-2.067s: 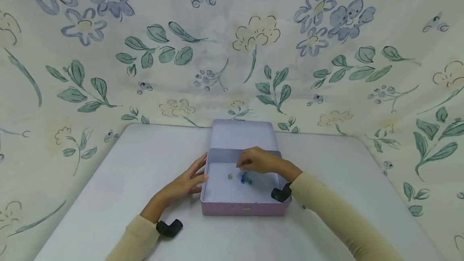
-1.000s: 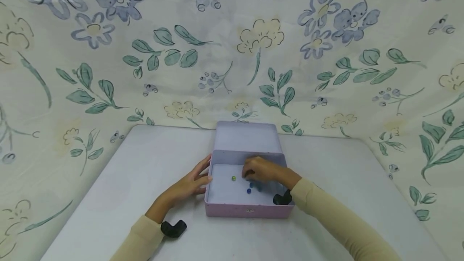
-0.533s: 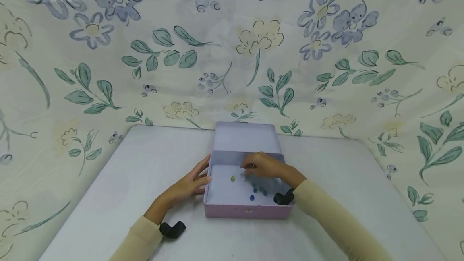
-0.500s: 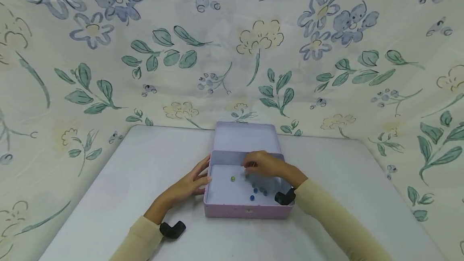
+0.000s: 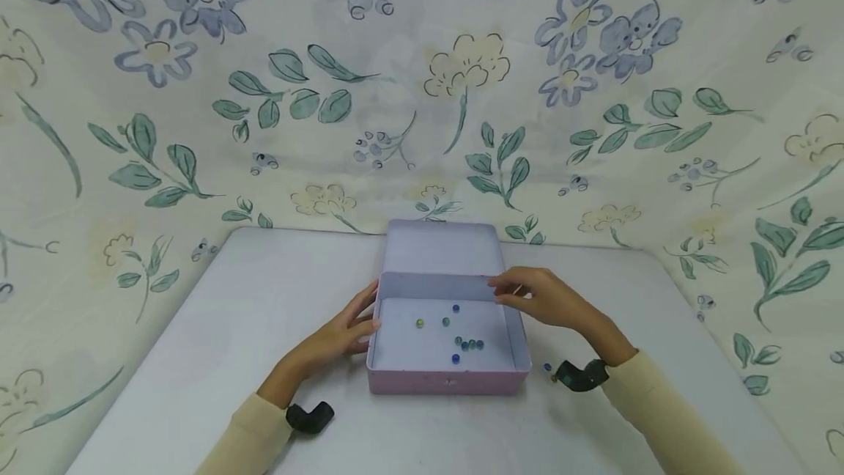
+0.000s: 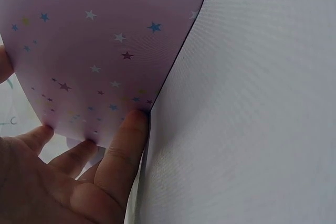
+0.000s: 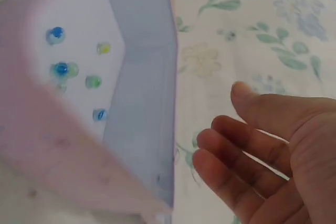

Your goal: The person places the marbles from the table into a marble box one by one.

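Looks like I'm in the closing-up step: marbles point(image 5: 461, 343) sit loose in the open pink tin point(image 5: 448, 380) mid-bench. Left hand point(image 5: 336, 332) presses flat against its left wall, fingers straight. Right hand point(image 5: 543, 299) hovers empty and relaxed at the far right corner. Next I'd say: swing the lid point(image 5: 442, 246) down.

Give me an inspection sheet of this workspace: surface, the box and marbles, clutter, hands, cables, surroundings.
Surface: pale table.
Job's things: open lilac box, lid back; marbles scattered inside.
Clutter: one small marble on the table right of the box.
Hands: left hand rests straight fingers against the box's left wall; right hand open at the far right corner, holding nothing.
Cables: nothing seen.
Surroundings: floral cloth behind.
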Motion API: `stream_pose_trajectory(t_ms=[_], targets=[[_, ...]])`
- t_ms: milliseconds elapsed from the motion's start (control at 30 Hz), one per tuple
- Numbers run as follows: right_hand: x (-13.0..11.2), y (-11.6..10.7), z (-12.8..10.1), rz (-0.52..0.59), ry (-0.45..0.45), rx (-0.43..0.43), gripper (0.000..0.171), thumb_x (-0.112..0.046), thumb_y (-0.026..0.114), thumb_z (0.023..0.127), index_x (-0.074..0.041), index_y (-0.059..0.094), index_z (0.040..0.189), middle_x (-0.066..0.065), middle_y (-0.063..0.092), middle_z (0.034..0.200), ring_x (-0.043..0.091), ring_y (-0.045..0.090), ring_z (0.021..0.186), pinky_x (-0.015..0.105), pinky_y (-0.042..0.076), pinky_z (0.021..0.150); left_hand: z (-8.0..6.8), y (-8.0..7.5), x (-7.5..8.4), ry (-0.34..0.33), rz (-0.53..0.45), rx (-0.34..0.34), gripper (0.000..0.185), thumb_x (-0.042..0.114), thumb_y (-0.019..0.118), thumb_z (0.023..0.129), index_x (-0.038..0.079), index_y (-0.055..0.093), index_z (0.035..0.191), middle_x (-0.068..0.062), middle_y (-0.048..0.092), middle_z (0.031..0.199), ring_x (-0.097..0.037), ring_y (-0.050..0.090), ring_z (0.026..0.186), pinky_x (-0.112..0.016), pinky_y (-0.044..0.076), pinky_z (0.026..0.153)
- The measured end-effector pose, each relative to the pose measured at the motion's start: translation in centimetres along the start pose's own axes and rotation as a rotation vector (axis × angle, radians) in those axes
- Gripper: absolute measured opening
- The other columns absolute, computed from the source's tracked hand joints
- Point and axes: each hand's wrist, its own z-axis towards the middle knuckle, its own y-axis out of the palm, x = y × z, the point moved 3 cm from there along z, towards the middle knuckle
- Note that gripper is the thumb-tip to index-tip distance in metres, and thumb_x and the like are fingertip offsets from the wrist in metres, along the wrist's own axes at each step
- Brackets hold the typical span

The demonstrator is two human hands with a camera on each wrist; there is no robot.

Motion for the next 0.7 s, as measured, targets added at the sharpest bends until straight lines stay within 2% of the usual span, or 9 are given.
stream_pose_trajectory(t_ms=[200,367,600,700], targets=[[1.6,-0.1,-4.8,-0.021,0.086,0.114,0.026,-0.011,0.072,0.091,-0.008,0.071,0.117,-0.003,0.073,0.101,0.004,0.064,0.088,0.022,0.058,0.076,-0.1,0.0,-0.2,-0.002,0.005,0.0,0.072,0.031,0.048,0.105,0.04,0.002,0.16,-0.007,-0.003,0.17,-0.047,0.012,0.153,-0.063,0.04,0.11],[3.1,0.7,-7.7,-0.005,0.134,0.182,0.02,-0.009,0.073,0.09,-0.009,0.073,0.11,-0.001,0.074,0.098,0.0,0.063,0.083,0.021,0.057,0.071,-0.1,0.0,-0.1,0.003,0.005,0.001,0.071,0.03,0.047,0.106,0.04,0.002,0.16,-0.007,-0.003,0.17,-0.047,0.012,0.153,-0.064,0.039,0.109],[4.7,2.5,-9.9,0.023,0.208,0.123,0.015,-0.009,0.07,0.092,-0.006,0.075,0.105,-0.001,0.074,0.097,-0.002,0.061,0.082,0.021,0.056,0.071,0.0,0.0,-0.1,0.002,0.001,-0.006,0.072,0.031,0.047,0.106,0.04,0.001,0.16,-0.008,-0.004,0.17,-0.047,0.012,0.153,-0.064,0.04,0.11],[5.2,2.9,-10.3,0.03,0.201,0.089,0.015,-0.006,0.07,0.091,-0.006,0.075,0.105,-0.002,0.073,0.095,-0.001,0.062,0.082,0.021,0.056,0.071,0.2,-0.1,0.0,0.004,0.006,-0.009,0.072,0.031,0.047,0.106,0.04,0.001,0.16,-0.008,-0.004,0.17,-0.047,0.011,0.153,-0.063,0.04,0.11]])
